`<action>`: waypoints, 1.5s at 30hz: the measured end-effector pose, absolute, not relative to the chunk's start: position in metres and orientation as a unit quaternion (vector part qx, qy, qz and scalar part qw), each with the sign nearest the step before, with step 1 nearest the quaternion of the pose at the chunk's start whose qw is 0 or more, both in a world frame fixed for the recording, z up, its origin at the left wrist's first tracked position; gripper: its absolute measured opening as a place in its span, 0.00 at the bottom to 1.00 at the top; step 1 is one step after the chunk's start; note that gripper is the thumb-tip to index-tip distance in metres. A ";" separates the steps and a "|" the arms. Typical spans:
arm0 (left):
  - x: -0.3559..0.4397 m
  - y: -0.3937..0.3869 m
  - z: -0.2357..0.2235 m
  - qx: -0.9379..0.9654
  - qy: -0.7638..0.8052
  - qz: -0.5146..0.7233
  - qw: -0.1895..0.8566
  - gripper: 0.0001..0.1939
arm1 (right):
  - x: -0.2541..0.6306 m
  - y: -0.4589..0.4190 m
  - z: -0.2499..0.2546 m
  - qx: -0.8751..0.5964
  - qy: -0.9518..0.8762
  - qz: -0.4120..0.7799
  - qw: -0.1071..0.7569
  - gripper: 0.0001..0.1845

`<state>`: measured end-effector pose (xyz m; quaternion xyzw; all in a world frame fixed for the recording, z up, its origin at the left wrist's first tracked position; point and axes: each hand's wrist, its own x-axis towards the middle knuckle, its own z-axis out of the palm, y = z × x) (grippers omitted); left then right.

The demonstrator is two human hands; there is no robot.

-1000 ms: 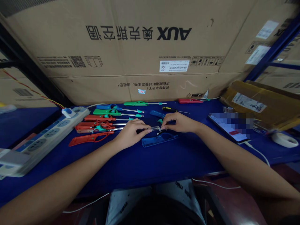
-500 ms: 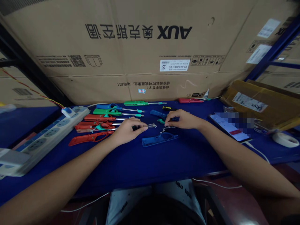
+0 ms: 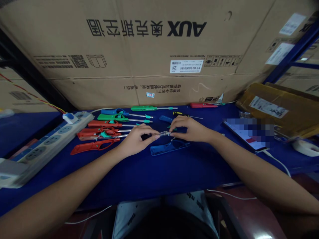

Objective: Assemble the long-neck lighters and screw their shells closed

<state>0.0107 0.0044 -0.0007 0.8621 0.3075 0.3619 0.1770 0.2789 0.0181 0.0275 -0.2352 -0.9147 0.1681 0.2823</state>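
My left hand point(image 3: 138, 139) pinches a small clear lighter fuel tank point(image 3: 163, 133) between thumb and fingertips. At the tank's right end, the fingers of my right hand point(image 3: 191, 129) close on its small pale valve fitting. Just below both hands lies an open blue lighter casing half point(image 3: 168, 148). Another blue casing piece point(image 3: 165, 118) rests behind them, partly covered by my right hand. A green piece under the right fingers is mostly hidden. Behind that hand is a yellow-and-black screwdriver point(image 3: 178, 114), its shaft pointing right.
Left of my hands lie several long-necked lighters: blue point(image 3: 116, 112), green point(image 3: 113, 117) and red point(image 3: 96, 145). Another green lighter point(image 3: 144, 108) and a red one point(image 3: 203, 105) lie by the cardboard box point(image 3: 149, 71). A power strip point(image 3: 47, 142) stands left, a phone point(image 3: 245, 134) right.
My right hand has moved left and down to the clear tank's end, and its fingers now meet the valve fitting. My left hand still holds the tank, shifted slightly right.
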 end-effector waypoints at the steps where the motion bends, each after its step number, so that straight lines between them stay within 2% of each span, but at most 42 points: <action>1: 0.011 0.004 -0.001 0.864 0.306 0.359 0.178 0.10 | 0.279 0.018 0.028 -0.233 -0.915 0.169 0.284 0.06; 19: 0.011 0.002 0.000 0.865 0.314 0.354 0.163 0.11 | 0.276 0.014 0.030 -0.270 -0.899 0.207 0.275 0.07; 28: 0.012 -0.001 0.002 0.878 0.322 0.331 0.127 0.10 | 0.272 0.011 0.028 -0.362 -0.861 0.245 0.258 0.17; 32: 0.010 -0.001 0.001 0.876 0.350 0.321 0.086 0.10 | 0.275 0.015 0.024 -0.387 -0.861 0.216 0.247 0.13; 35: 0.008 0.001 0.000 0.880 0.371 0.291 0.051 0.11 | 0.282 0.019 0.026 -0.380 -0.878 0.182 0.227 0.09; 40: 0.007 0.002 -0.004 0.891 0.382 0.242 0.039 0.13 | 0.297 0.021 0.037 -0.351 -0.911 0.161 0.147 0.11; 45: 0.008 0.002 -0.006 0.884 0.395 0.248 0.029 0.16 | 0.323 0.027 0.045 -0.401 -0.897 0.162 0.092 0.11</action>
